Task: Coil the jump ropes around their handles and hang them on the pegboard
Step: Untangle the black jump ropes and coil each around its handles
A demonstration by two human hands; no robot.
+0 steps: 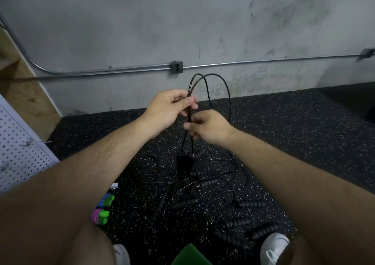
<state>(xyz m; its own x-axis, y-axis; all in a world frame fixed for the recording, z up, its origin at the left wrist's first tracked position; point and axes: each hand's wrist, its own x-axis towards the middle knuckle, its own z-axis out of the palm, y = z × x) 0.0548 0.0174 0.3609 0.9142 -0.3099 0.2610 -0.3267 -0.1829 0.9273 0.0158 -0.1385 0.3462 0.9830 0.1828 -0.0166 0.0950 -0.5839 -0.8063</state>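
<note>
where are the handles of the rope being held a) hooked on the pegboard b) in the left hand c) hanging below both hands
c: the handles hang side by side below the left hand and right hand, which both pinch the rope higher up.

Looped black jump rope [211, 86], handles [185, 160] dangling

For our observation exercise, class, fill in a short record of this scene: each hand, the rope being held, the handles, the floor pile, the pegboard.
left grip: pinches the gathered strands of the black jump rope, whose loops rise above it
right grip: pinches the same strands just below
handles: two, black, hanging side by side under both hands
floor pile: tangled black ropes with ribbed handles
coiled ropes: two colourful bundles with green handles, on the floor
pegboard: white, at the left edge
</note>
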